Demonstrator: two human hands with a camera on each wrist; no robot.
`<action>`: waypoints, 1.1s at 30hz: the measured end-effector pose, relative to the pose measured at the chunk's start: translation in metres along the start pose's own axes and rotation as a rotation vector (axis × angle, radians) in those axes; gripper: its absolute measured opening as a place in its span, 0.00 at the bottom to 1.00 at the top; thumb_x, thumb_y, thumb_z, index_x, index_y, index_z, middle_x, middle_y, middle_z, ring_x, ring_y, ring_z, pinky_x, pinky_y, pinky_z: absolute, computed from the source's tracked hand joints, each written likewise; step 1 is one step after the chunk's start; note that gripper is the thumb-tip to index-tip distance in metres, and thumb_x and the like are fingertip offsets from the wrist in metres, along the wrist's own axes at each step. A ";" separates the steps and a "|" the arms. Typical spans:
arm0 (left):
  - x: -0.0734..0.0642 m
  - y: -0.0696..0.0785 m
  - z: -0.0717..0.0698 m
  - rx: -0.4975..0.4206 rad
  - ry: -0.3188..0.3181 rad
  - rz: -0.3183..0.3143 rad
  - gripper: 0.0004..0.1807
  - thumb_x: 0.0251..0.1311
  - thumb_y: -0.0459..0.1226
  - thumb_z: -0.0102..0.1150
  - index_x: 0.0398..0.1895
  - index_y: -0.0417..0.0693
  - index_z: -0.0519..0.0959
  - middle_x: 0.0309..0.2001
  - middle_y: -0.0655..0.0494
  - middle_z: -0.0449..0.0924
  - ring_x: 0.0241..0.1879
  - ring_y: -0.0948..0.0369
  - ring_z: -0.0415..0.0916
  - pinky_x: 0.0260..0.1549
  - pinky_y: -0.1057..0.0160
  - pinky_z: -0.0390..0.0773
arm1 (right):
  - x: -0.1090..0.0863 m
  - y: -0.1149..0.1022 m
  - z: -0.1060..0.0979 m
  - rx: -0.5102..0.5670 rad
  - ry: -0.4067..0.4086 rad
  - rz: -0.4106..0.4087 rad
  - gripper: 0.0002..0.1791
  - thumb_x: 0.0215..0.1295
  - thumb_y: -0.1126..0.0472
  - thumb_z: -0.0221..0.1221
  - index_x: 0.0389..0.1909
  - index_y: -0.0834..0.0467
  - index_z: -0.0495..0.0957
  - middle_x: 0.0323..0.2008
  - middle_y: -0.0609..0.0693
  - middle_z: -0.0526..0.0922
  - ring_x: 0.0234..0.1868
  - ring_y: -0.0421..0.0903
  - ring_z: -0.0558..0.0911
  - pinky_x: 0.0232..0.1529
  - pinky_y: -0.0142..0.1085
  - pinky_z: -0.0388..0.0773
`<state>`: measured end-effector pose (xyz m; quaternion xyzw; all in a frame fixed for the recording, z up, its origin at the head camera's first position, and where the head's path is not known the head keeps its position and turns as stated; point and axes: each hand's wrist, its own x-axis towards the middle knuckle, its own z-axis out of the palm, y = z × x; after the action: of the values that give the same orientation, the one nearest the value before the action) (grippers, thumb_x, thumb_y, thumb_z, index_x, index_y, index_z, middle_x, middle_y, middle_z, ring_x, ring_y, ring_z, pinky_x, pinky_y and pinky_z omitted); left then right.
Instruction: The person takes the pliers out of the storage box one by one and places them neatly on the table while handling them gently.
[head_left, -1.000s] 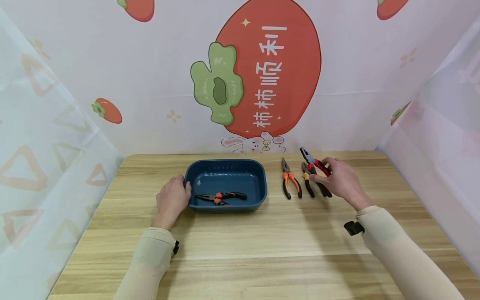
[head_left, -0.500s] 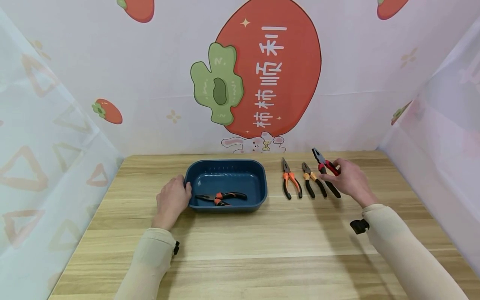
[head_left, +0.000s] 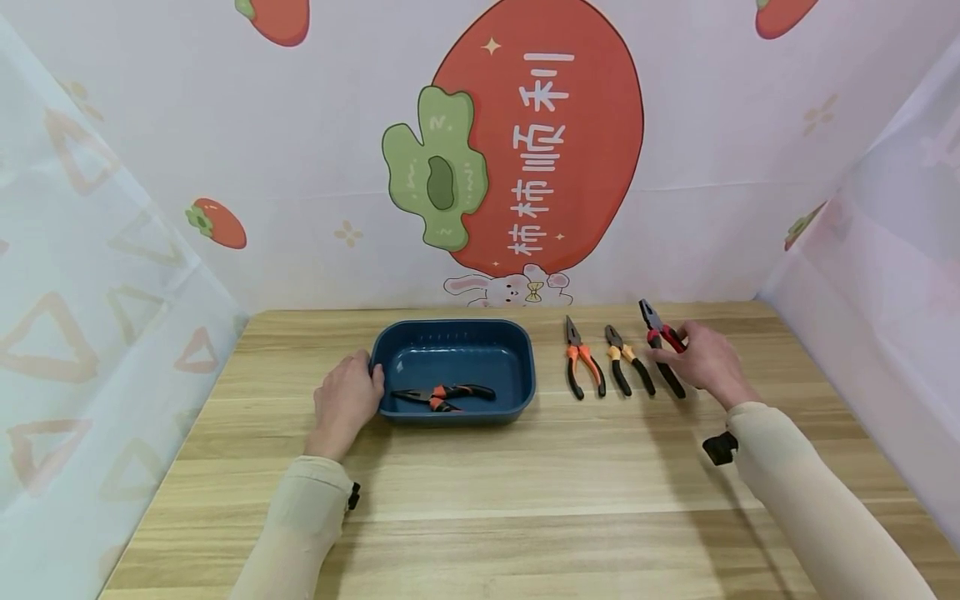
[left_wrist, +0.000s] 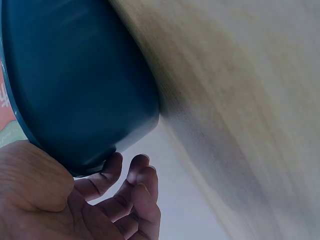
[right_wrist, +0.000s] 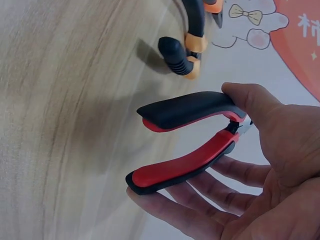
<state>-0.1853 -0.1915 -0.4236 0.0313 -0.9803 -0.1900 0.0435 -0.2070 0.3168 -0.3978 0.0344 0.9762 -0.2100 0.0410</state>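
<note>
My left hand point(head_left: 347, 398) holds the left end of a blue plastic basin point(head_left: 454, 418), thumb over the rim; in the left wrist view its fingertips point(left_wrist: 114, 162) curl against the outer wall. Inside the basin lie black-and-orange pliers point(head_left: 459, 390). At the right of the table, my right hand point(head_left: 709, 360) grips red-and-black combination pliers point(right_wrist: 185, 165) by the handles, their metal nose pointing to the back wall. The right wrist view shows the handles spread, thumb on one and fingers along the other.
Between basin and right hand lie orange-handled long-nose pliers point(head_left: 573, 354) and yellow-and-black pliers point(head_left: 617, 353), noses toward the back. A printed cloth point(head_left: 300, 167) stands along the back edge of the wooden table point(head_left: 480, 492), with white cloth at both sides.
My right hand has carried the red-and-black pliers to the right, from over the yellow-and-black pliers to beside them, and slightly lower. The left hand and basin stay put.
</note>
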 end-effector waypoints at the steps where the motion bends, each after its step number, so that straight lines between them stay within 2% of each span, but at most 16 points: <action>1: 0.000 0.000 0.000 0.001 -0.001 0.000 0.13 0.75 0.42 0.49 0.39 0.39 0.75 0.33 0.43 0.76 0.34 0.43 0.78 0.28 0.41 0.75 | 0.000 0.001 0.000 0.003 -0.008 0.006 0.29 0.67 0.41 0.64 0.40 0.64 0.69 0.23 0.54 0.70 0.21 0.50 0.72 0.23 0.40 0.65; 6: 0.000 0.001 0.000 0.005 -0.002 -0.002 0.14 0.75 0.42 0.49 0.40 0.39 0.75 0.34 0.43 0.77 0.35 0.42 0.78 0.29 0.40 0.76 | 0.002 0.005 0.002 0.017 -0.032 0.019 0.28 0.68 0.42 0.63 0.40 0.65 0.68 0.22 0.54 0.72 0.18 0.49 0.75 0.21 0.40 0.68; 12: 0.001 0.001 0.001 0.010 -0.002 -0.009 0.14 0.75 0.43 0.49 0.40 0.39 0.75 0.35 0.42 0.77 0.36 0.42 0.78 0.31 0.38 0.76 | 0.006 0.009 0.005 0.010 -0.041 0.024 0.26 0.68 0.44 0.63 0.32 0.63 0.66 0.17 0.51 0.68 0.15 0.47 0.72 0.19 0.39 0.65; 20: 0.000 0.001 0.001 0.009 0.000 -0.004 0.14 0.75 0.43 0.49 0.40 0.39 0.75 0.34 0.43 0.76 0.35 0.42 0.78 0.29 0.39 0.76 | 0.010 0.010 0.006 -0.012 -0.054 0.039 0.25 0.70 0.45 0.60 0.30 0.62 0.64 0.18 0.52 0.68 0.17 0.48 0.71 0.20 0.39 0.65; 33: 0.000 0.001 0.000 0.006 -0.010 -0.011 0.14 0.75 0.43 0.48 0.41 0.40 0.74 0.35 0.43 0.76 0.35 0.42 0.77 0.31 0.39 0.76 | 0.020 0.006 0.011 -0.113 -0.109 0.072 0.27 0.70 0.44 0.60 0.22 0.59 0.65 0.17 0.51 0.67 0.18 0.47 0.70 0.20 0.37 0.66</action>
<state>-0.1856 -0.1904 -0.4237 0.0357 -0.9809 -0.1876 0.0374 -0.2257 0.3188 -0.4119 0.0556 0.9809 -0.1547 0.1036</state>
